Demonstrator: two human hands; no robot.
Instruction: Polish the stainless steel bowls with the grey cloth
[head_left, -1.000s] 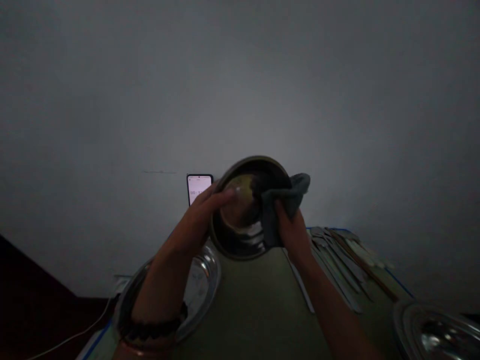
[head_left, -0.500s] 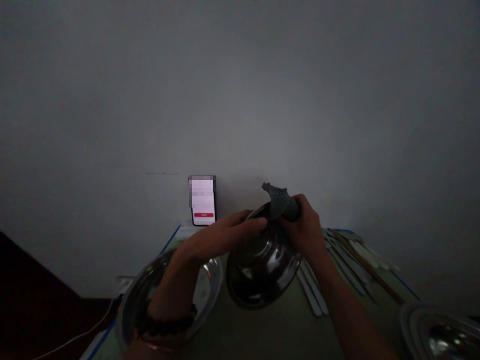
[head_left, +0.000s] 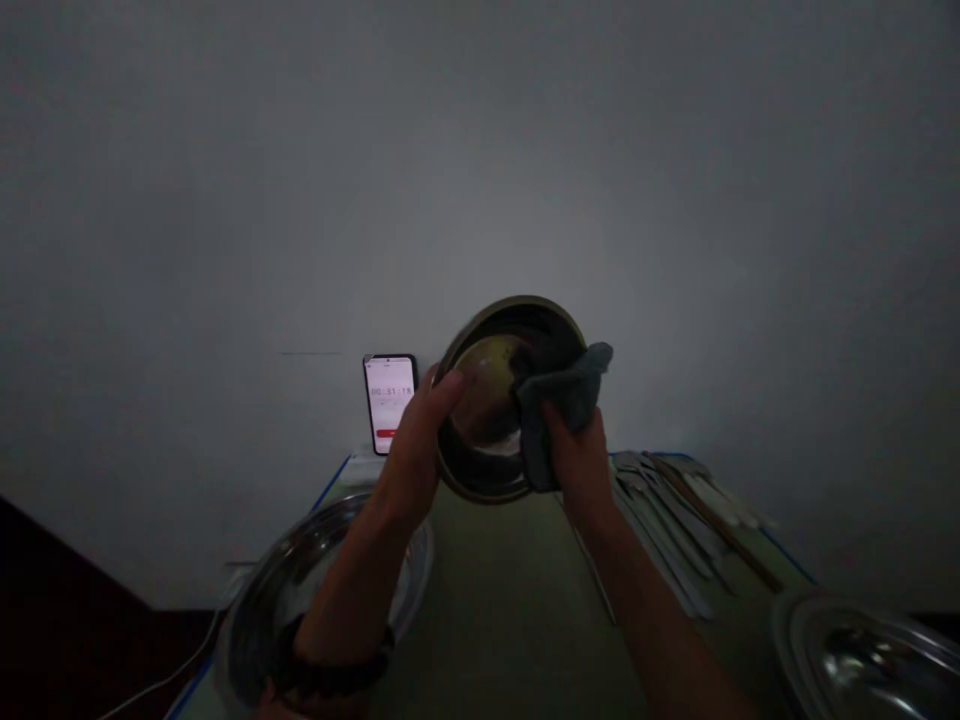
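Observation:
A shiny metal bowl [head_left: 487,385] is held up above the table, its open side tilted toward me. My left hand [head_left: 420,435] grips the bowl's left rim, with the thumb over the edge on the inside. A grey-green cloth [head_left: 566,395] lies over the right part of the rim. Through this cloth my right hand [head_left: 577,455] pinches the bowl's edge, thumb in front; its other fingers are hidden behind.
A large metal basin [head_left: 255,610] stands at the left under my forearm. Several long utensils [head_left: 675,510] lie at the right, and stacked metal bowls [head_left: 862,650] sit at the lower right. A phone [head_left: 390,400] leans on the wall [head_left: 480,180] behind the table [head_left: 495,620].
The bowl has been raised and turned over, from its underside showing to its inside facing me. My left hand has shifted to the left rim; the cloth is now spread over the right rim.

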